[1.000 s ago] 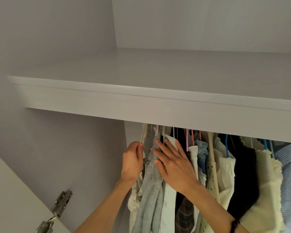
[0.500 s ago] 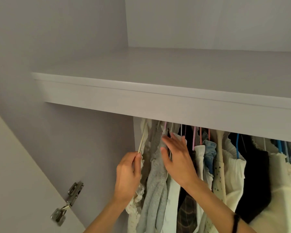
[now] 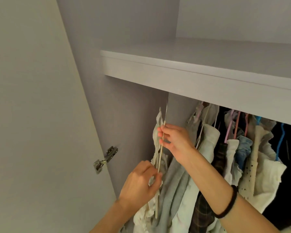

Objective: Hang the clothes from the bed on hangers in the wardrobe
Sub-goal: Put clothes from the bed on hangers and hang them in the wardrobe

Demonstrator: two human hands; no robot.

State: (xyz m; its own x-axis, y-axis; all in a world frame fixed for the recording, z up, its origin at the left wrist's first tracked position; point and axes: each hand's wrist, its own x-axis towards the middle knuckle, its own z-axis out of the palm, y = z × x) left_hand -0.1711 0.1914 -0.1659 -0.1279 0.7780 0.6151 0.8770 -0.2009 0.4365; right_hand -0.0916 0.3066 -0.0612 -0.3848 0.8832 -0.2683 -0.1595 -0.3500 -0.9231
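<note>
Interior of a wardrobe [image 3: 138, 47] with smooth, matt, pale grey-lilac panels, seen from below. A flat open door [image 3: 32, 115] is shown at left, joined to the side wall by a small metal hinge [image 3: 105, 159]. A thick horizontal shelf [image 3: 191, 78] with a squared front edge is seen spanning the upper part. Beneath it, a dense row of hanging clothes [image 3: 242, 157] is shown: soft, creased fabrics in cream, pale blue, plaid and black, on thin pink and blue hangers. At the row's left end, a ruffled cream garment [image 3: 158, 132] on a slim, pale, stick-like hanger [image 3: 160, 153] is held apart from the rest. The hanger is pinched high up by the fingers of the right hand [image 3: 175, 140], whose wrist carries a black band [image 3: 228, 206]. Its lower part is gripped, with ruffled fabric, by the curled fingers of the left hand [image 3: 141, 180].
</note>
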